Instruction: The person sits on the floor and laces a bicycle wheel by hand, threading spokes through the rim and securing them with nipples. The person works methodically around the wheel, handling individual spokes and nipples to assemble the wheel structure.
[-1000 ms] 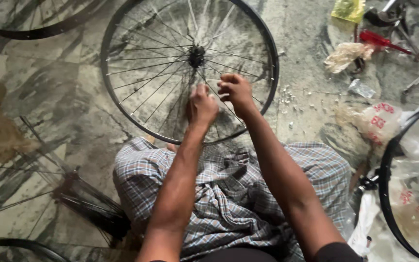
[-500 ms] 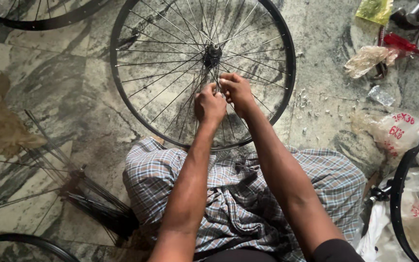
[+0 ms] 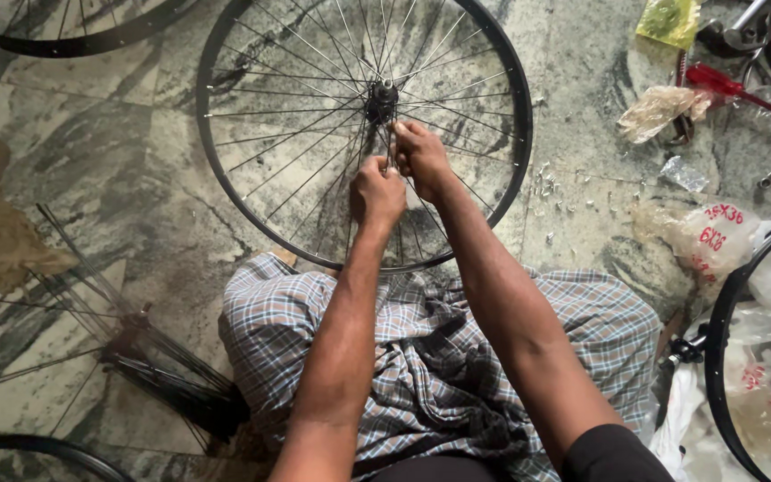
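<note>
The bicycle wheel [image 3: 314, 134] lies flat on the marble floor [image 3: 73, 187] just ahead of my knees, its near rim touching the edge of my checked cloth [image 3: 439, 357]. My left hand [image 3: 377, 192] is curled closed around a spoke just below the hub [image 3: 382, 100], and my right hand [image 3: 421, 156] sits beside it, touching it, with its fingers [image 3: 403, 134] pinched shut on a spoke close under the hub. Both hands are inside the rim, nearer the centre than the edge. The wheel has a black rim, thin silver spokes crossing outward and a dark hub in the middle, with no tyre on it. A loose bundle of spokes [image 3: 153, 366] lies on the floor to my left, and another black rim [image 3: 716, 357] rests at my right.
</note>
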